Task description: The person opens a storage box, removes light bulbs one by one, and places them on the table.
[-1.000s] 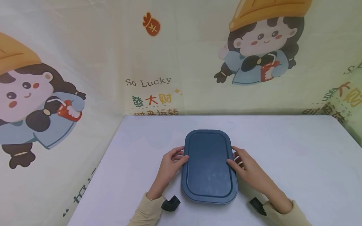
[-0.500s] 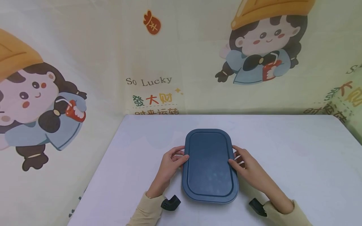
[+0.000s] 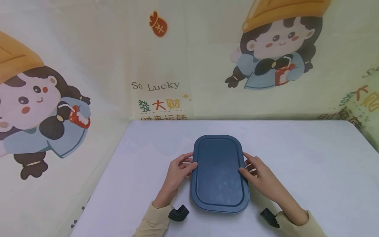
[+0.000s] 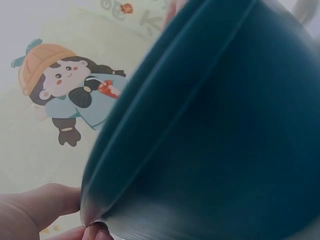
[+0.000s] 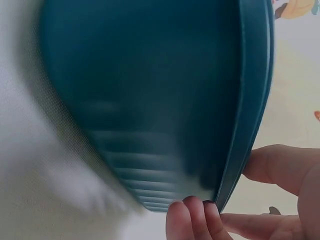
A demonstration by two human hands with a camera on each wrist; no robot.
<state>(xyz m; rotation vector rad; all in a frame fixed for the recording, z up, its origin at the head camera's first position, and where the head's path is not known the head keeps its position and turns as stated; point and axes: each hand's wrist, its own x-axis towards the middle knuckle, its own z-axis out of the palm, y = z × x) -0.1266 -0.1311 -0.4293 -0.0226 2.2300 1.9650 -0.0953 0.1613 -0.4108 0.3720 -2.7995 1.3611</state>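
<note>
A dark blue storage box [image 3: 220, 174] with rounded corners and a flat, rimmed lid [image 3: 217, 158] stands lengthwise in the middle of the white table. At its left side my left hand [image 3: 176, 174] pinches the lid's rim, thumb on top and fingers beneath. On the opposite side my right hand [image 3: 260, 176] grips the rim the same way, slightly lower along the edge. The left wrist view shows the box's side wall [image 4: 225, 135] with the thumb [image 4: 52, 202] against the rim. In the right wrist view, ridges mark one end of the box wall [image 5: 145, 170]. The contents are hidden.
The white table [image 3: 302, 164] reaches back to a cream printed cloth [image 3: 207, 65] hung behind and along the left. A black wrist camera [image 3: 179, 213] sits by the left cuff, another black camera [image 3: 270, 217] by the right cuff.
The printed figure on the left cloth has shifted to the right in the head view since a second ago. My hands and the box stay almost in place, with the same grip.
</note>
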